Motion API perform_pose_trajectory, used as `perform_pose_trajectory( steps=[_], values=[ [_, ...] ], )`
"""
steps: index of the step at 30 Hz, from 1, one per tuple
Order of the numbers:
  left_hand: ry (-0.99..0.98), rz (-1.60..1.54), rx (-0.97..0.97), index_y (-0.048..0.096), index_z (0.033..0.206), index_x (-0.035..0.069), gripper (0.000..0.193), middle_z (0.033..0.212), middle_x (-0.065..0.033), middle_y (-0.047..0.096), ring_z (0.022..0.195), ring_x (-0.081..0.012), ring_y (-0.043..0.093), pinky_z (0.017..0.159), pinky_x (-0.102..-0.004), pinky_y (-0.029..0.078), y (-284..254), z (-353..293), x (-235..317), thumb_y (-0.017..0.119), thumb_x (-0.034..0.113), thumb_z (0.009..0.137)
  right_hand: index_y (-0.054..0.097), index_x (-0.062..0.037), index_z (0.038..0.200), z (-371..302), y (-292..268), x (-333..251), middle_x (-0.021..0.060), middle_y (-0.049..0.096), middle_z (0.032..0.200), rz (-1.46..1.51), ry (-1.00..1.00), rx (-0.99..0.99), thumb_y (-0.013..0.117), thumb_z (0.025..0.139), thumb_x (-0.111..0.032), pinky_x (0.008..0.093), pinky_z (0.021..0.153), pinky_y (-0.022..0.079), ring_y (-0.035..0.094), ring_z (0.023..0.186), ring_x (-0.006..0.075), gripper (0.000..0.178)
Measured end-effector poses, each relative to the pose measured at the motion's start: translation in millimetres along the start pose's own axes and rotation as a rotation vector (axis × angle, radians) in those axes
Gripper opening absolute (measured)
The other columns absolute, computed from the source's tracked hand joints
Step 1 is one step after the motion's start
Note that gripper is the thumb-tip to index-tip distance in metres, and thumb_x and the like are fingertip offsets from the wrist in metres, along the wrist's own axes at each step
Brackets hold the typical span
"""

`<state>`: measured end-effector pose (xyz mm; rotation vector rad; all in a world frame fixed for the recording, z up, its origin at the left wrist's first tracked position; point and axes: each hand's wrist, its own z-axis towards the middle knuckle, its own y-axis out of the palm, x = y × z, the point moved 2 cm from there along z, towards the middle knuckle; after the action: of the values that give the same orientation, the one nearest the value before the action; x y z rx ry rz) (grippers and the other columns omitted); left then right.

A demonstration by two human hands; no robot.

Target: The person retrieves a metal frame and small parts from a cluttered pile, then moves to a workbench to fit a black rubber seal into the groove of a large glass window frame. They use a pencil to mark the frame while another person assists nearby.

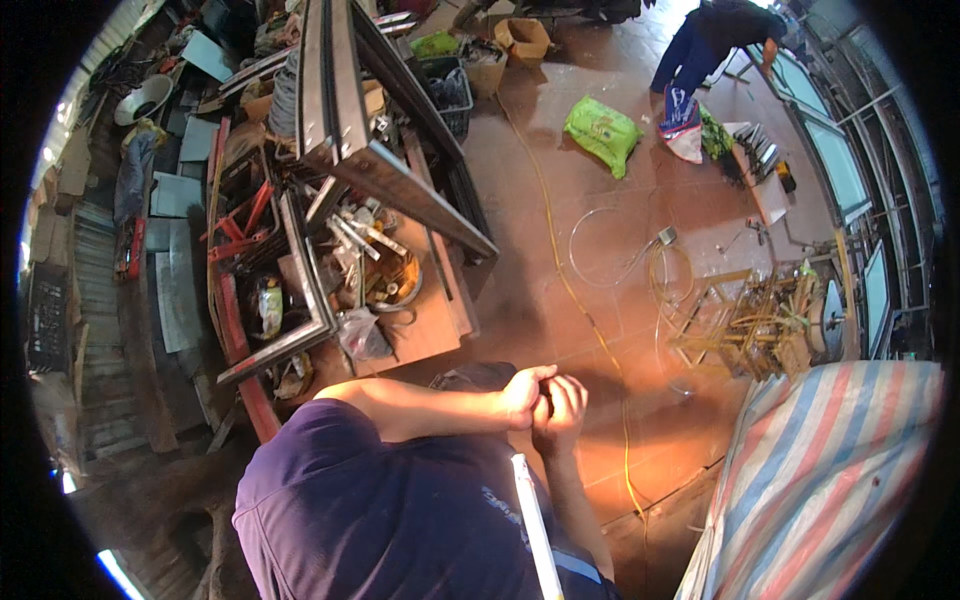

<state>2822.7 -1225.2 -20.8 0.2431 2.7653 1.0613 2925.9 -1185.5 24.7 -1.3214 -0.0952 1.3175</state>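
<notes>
Close together in front of my dark blue shirt are my left hand point(522, 396) and my right hand point(562, 410). The left thumb points up and away, while the other left fingers are mostly hidden against the right hand. My right fingers are curled over. Both hands look closed, and whatever lies between them, if anything, is hidden. Below them a narrow white strip point(536, 525) runs down in front of my shirt; neither hand touches it. To the left of the hands, a clear plastic bag point(362, 335) lies on a board.
Metal-profile frames point(420, 200) lean over a cluttered bench with a bowl of offcuts point(400, 280). A yellow cable point(570, 285) crosses the tiled floor. A green sack point(602, 136), wire rack point(750, 325) and striped sheet point(830, 470) stand right; another person point(715, 50) bends far right.
</notes>
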Motion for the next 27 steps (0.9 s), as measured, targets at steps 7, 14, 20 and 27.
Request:
perform_pose_trajectory(
  steps=[7,14,20,27],
  values=[
    [0.032,0.008,0.178,0.071,0.105,0.013,0.035,0.109,-0.0115,0.076,0.1,-0.0288,0.071,0.093,-0.0498,0.056,63,51,82,0.063,0.046,0.106,0.074,0.0049,0.118,95,29,58,0.0208,0.075,0.122,0.05,-0.099,-0.023,0.063,0.098,-0.019,0.0561,0.111,0.05,0.068,0.119,0.0426,0.034],
    [0.095,0.018,0.164,0.071,0.102,0.012,0.031,0.111,-0.0112,0.076,0.101,-0.028,0.071,0.094,-0.0482,0.055,164,165,216,0.059,0.04,0.107,0.069,0.0047,0.123,279,48,161,0.0254,0.07,0.127,0.099,-0.172,-0.205,0.063,0.096,-0.016,0.0583,0.11,0.047,0.062,0.126,0.0468,0.035],
    [0.225,0.006,0.074,0.068,0.099,0.014,0.039,0.094,-0.007,0.069,0.092,-0.0247,0.066,0.088,-0.0445,0.054,288,181,362,0.059,0.05,0.11,0.069,0.001,0.126,485,48,198,0.0221,0.069,0.13,0.041,-0.234,-0.303,0.066,0.096,-0.013,0.0578,0.115,0.044,0.059,0.13,0.0454,0.034],
    [0.338,-0.219,-0.084,0.067,0.12,0.01,0.052,0.132,-0.0162,0.071,0.128,-0.0291,0.065,0.114,-0.0504,0.05,350,186,482,0.049,0.058,0.112,0.074,-0.0023,0.122,635,80,204,0.0155,0.071,0.128,0.075,-0.418,-0.313,0.073,0.091,-0.011,0.0558,0.115,0.044,0.059,0.133,0.0407,0.032]
  ],
)
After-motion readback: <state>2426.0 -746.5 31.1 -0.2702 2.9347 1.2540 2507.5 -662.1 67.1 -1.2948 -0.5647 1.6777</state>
